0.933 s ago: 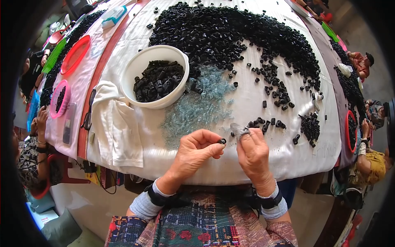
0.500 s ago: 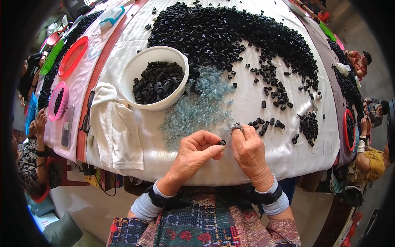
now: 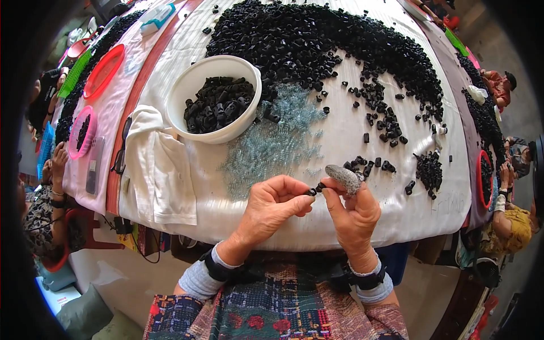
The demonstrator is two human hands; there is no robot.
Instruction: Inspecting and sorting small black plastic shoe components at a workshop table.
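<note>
Left hand (image 3: 272, 205): pinched nearly closed on black part (image 3: 310, 192)
Right hand (image 3: 356, 220): partly curled, small piece (image 3: 321, 186) held at thumb tip, part's 2 o'clock; contact unclear
Springs (image 3: 272, 150): part's 11 o'clock
Handling: probably light, stiff, slick; best gripped by sides

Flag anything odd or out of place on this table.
Mildly untidy: a white cloth lies rumpled beside the white bowl, and loose black pieces lie scattered, apart from the main heap.
</note>
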